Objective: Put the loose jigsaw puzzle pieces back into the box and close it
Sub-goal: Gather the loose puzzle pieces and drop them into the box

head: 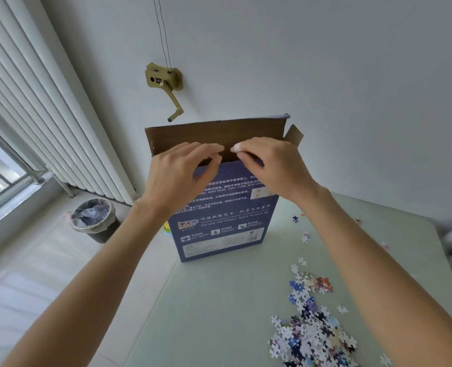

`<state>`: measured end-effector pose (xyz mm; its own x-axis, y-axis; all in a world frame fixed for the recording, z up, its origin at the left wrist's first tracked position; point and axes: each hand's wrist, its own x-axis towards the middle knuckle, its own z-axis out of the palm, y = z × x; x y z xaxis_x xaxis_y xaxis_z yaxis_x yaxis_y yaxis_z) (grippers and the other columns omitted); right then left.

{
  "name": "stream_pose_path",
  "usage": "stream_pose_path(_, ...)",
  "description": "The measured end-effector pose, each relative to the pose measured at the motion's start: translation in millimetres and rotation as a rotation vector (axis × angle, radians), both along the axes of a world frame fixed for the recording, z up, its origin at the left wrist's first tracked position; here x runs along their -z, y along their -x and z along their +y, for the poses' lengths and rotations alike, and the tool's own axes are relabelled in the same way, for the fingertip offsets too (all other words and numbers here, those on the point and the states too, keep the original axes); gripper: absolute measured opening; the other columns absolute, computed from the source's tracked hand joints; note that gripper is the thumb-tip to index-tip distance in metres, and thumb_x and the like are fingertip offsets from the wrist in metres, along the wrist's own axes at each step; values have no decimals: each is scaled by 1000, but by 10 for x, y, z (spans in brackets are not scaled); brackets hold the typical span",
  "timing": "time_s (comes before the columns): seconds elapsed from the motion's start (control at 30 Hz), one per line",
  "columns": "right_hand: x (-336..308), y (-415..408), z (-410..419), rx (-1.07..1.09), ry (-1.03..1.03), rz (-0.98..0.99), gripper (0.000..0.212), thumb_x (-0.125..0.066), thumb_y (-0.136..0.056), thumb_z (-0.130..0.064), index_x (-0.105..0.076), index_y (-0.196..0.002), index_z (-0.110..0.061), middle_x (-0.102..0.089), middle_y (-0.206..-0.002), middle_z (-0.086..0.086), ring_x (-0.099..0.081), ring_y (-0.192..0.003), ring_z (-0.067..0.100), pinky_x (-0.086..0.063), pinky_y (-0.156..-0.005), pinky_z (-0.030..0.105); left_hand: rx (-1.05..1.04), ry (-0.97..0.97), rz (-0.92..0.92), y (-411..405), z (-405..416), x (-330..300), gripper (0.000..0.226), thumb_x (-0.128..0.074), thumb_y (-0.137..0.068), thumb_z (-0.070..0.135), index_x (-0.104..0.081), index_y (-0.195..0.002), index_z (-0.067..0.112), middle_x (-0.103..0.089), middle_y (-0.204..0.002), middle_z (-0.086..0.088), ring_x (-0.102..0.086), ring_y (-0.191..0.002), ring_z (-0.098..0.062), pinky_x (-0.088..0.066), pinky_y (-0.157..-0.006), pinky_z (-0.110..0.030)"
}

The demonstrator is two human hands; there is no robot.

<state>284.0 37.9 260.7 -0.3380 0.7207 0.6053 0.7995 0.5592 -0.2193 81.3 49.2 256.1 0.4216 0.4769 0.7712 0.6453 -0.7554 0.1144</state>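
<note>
A dark blue puzzle box (219,221) stands upright at the far side of the pale green table (219,300). Its brown top flap (214,133) is raised and a small side flap (295,135) sticks out at the right. My left hand (182,173) and my right hand (270,165) are both at the box's open top edge, fingertips curled over the rim and pinching it, almost touching each other. Loose jigsaw pieces (312,329) lie in a heap at the table's near right, and a few scattered pieces (305,237) lie closer to the box.
A lined waste bin (93,218) stands on the floor left of the table, below a white radiator (47,123) and a window. A brass crank winder (164,83) hangs on the wall behind the box. A small colourful object (167,228) peeks out left of the box.
</note>
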Motion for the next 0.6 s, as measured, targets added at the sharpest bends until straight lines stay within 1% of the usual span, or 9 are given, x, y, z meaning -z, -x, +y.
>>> stream_pose_path(0.1,266,-188,-503,123,-100,34,23,-58,-90,-23,-67,-105,-8,-71,-99,5,-66,-89,16,-47,-75,17,129,-90,-40,-128,-203,238,17,-57,-91,20,-70,-99,13,-72,-84,2,-66,-74,-11,-52,-53,-24)
stream_pose_path(0.13,403,-270,-702,166,-85,53,23,-56,-91,-23,-66,-104,-7,-71,-98,5,-66,-89,17,-48,-75,17,173,-68,-54,-202,-293,346,16,-57,-91,18,-70,-98,12,-72,-84,2,-66,-75,-11,-52,-54,-22)
stream_pose_path(0.2,751,-446,-1102,237,-7,114,21,-54,-92,-20,-66,-103,-8,-71,-98,4,-66,-88,17,-54,-75,24,236,44,-69,-372,-501,607,18,-55,-91,20,-70,-98,12,-72,-85,1,-67,-76,-12,-53,-56,-21)
stream_pose_path(0.27,1148,-618,-1524,332,142,167,19,-59,-89,-13,-66,-106,-10,-70,-100,2,-66,-90,16,-56,-75,30,249,218,-47,-558,-742,920,20,-54,-92,23,-70,-100,13,-71,-90,2,-67,-79,-12,-56,-59,-25)
stream_pose_path(0.33,1527,-771,-1894,428,369,192,26,-61,-87,-11,-63,-113,-11,-68,-107,2,-63,-97,17,-56,-80,35,214,431,4,-710,-941,1249,21,-58,-89,21,-67,-107,18,-70,-98,3,-66,-85,-14,-58,-65,-32)
stream_pose_path(0.4,1885,-966,-2268,535,600,207,34,-59,-89,-17,-57,-122,-12,-61,-120,3,-56,-111,19,-49,-94,36,177,728,105,-904,-1154,1604,39,-62,-86,24,-54,-125,24,-64,-113,0,-61,-98,-16,-56,-79,-39)
stream_pose_path(0.47,2194,-1138,-2610,646,786,244,45,-58,-90,-24,-47,-132,-13,-51,-133,5,-47,-123,21,-38,-102,32,113,1025,253,-1052,-1384,1904,69,-67,-83,32,-31,-141,30,-51,-131,-5,-53,-112,-21,-49,-93,-41)
stream_pose_path(0.53,2405,-1233,-2921,775,959,249,54,-58,-90,-31,-39,-137,-14,-41,-140,9,-39,-128,26,-36,-102,34,31,1203,412,-1137,-1579,2190,88,-70,-79,41,-14,-146,32,-40,-139,-12,-47,-119,-27,-44,-98,-40)
stream_pose_path(0.6,2582,-1398,-3257,924,1095,237,60,-56,-89,-38,-33,-140,-15,-33,-141,14,-32,-127,32,-37,-99,38,-26,1314,550,-1279,-1785,2442,98,-71,-76,47,-7,-148,29,-32,-143,-16,-39,-125,-32,-38,-101,-42)
